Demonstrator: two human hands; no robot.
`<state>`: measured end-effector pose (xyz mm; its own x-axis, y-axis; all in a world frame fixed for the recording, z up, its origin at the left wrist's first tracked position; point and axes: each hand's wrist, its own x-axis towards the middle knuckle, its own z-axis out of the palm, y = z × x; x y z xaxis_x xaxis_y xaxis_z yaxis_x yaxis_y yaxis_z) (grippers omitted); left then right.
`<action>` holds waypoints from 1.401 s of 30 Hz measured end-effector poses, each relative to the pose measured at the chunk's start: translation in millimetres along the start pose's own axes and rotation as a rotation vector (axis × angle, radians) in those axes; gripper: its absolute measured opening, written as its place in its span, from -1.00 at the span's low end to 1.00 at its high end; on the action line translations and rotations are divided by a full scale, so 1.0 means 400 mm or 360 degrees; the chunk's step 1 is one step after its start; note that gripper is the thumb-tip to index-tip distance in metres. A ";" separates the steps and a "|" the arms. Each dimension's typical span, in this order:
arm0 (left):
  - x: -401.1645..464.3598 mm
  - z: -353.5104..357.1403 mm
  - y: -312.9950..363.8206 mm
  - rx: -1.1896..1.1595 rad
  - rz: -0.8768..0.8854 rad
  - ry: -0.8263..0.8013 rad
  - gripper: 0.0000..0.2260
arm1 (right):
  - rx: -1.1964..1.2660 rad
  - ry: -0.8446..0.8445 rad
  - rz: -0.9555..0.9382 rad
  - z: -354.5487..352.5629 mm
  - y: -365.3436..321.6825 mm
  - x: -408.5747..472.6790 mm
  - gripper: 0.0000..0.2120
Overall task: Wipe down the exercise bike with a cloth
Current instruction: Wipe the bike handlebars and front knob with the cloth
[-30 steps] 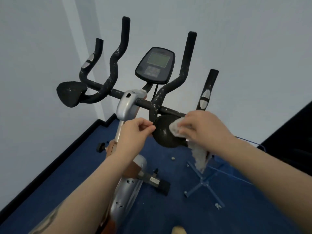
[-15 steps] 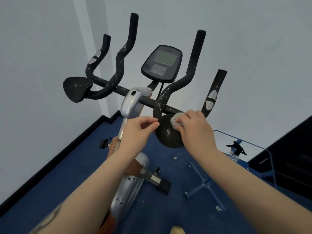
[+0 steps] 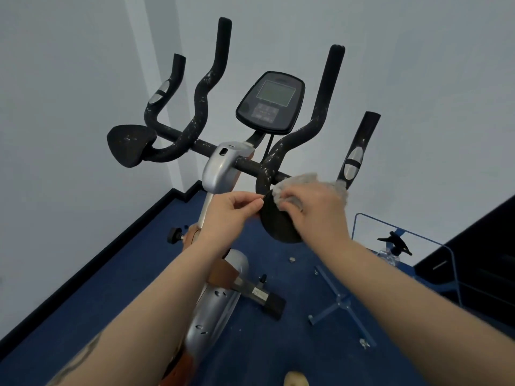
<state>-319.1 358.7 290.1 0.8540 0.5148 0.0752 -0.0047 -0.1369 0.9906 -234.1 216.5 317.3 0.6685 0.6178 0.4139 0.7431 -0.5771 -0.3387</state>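
Now cloth (image 3: 299,181) higher over pad (image 3: 278,224).

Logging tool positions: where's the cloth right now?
Head view, right of centre: the cloth is bunched under the right hand, pressed on the bike's right elbow pad, just below the handlebar.

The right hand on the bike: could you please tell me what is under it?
Under the right hand lies a grey cloth, pressed on the black elbow pad. The pad's right part is covered, so its state cannot be seen.
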 end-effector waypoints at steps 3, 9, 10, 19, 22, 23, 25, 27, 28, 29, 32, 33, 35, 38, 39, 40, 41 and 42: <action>-0.005 0.000 -0.002 -0.0021 -0.0028 -0.0012 -0.85 | -0.0024 -0.0349 -0.0414 -0.005 -0.003 -0.030 -0.91; -0.017 0.000 -0.019 -0.0114 -0.0134 -0.0011 -0.81 | 0.0428 -0.0136 -0.0116 -0.055 0.024 0.028 -0.92; -0.021 0.002 -0.020 -0.0131 -0.0146 -0.0001 -0.80 | 0.0331 -0.0074 -0.0060 -0.036 0.014 0.026 -0.92; -0.033 0.028 -0.018 -0.0021 0.0030 0.0130 -0.83 | -0.0160 -0.0898 -0.0356 -0.125 0.031 0.036 -0.88; -0.028 0.032 -0.022 0.0059 0.0064 0.0183 -0.81 | 0.0430 -0.0354 0.0173 -0.141 0.062 0.065 -0.91; -0.027 0.034 -0.024 0.0093 0.0073 0.0197 -0.81 | 0.0487 -0.0239 0.0250 -0.124 0.065 0.061 -0.92; -0.027 0.036 -0.026 0.0171 0.0091 0.0213 -0.81 | 0.0438 -0.0193 0.0270 -0.076 0.060 0.031 -0.93; -0.029 0.039 -0.024 0.0235 0.0109 0.0234 -0.81 | 0.0417 -0.0195 0.0228 -0.057 0.059 -0.002 -0.92; -0.030 0.041 -0.023 0.0255 0.0114 0.0247 -0.81 | 0.0446 -0.0222 0.0231 -0.066 0.070 -0.010 -0.92; -0.032 0.043 -0.022 0.0264 0.0109 0.0254 -0.81 | 0.0472 -0.0291 0.0261 -0.085 0.084 -0.013 -0.93; -0.042 0.050 -0.012 0.0262 0.0081 0.0272 -0.82 | 0.0462 -0.0567 0.0324 -0.152 0.126 0.007 -0.94; -0.045 0.054 -0.007 0.0264 0.0079 0.0295 -0.82 | 0.0486 -0.0526 0.0350 -0.160 0.130 0.017 -0.95; -0.052 0.067 -0.002 0.0275 0.0081 0.0371 -0.83 | 0.0594 -0.0261 0.0455 -0.141 0.123 0.034 -0.97; -0.055 0.089 0.001 0.0331 0.0070 0.0404 -0.80 | 0.0591 -0.0104 0.0505 -0.086 0.100 0.014 -0.93; -0.051 0.093 0.000 0.0331 0.0059 0.0392 -0.79 | 0.0590 -0.0142 0.0498 -0.082 0.105 -0.001 -0.93; -0.043 0.095 -0.002 0.0329 0.0056 0.0389 -0.78 | 0.0618 -0.0201 0.0498 -0.090 0.121 -0.013 -0.96; -0.034 0.097 -0.004 0.0332 0.0058 0.0394 -0.79 | 0.0656 -0.0283 0.0511 -0.108 0.140 -0.024 -0.99; -0.026 0.100 -0.007 0.0336 0.0066 0.0406 -0.80 | 0.0677 -0.0344 0.0515 -0.127 0.163 -0.032 -0.96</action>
<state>-307.2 319.9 282.0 0.6974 0.6969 0.1675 0.0940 -0.3206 0.9425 -195.6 143.7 332.9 0.8215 0.5663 0.0658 0.4163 -0.5171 -0.7478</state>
